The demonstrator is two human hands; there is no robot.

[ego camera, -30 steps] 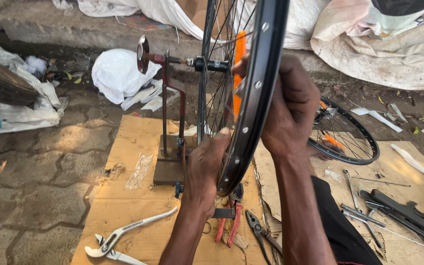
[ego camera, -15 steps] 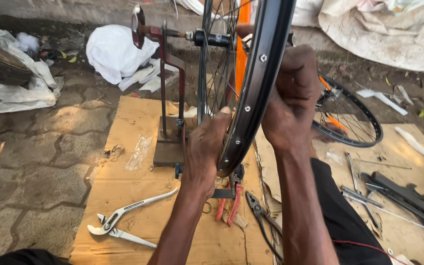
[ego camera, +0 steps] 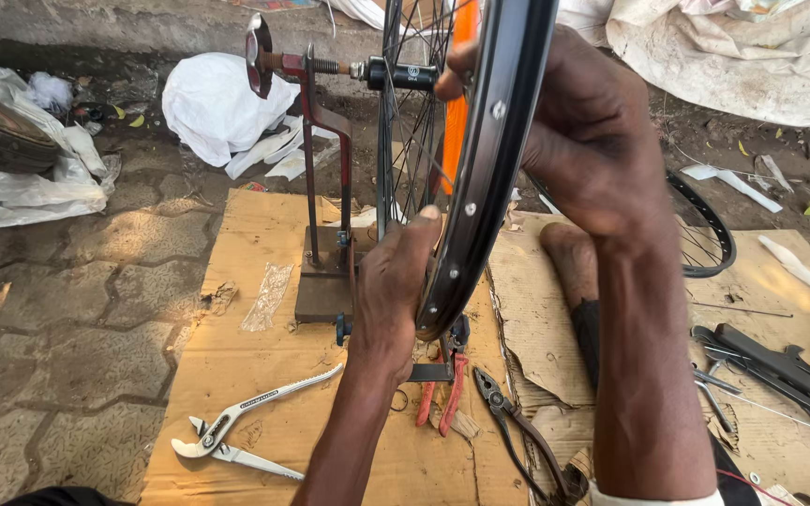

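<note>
Both hands, left hand (ego camera: 396, 290) and right hand (ego camera: 588, 141), grip the black wheel rim (ego camera: 480, 201) on its stand (ego camera: 325, 225)

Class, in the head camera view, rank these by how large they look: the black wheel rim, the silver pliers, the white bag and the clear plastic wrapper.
1. Black wheel rim, though nearness to the camera inflates it.
2. White bag.
3. Silver pliers, roughly as long as the bag is wide, so that order is unsure.
4. Clear plastic wrapper.

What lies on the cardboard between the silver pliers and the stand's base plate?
In the head view, only a clear plastic wrapper lies between the silver pliers and the base plate; otherwise bare cardboard.
</note>
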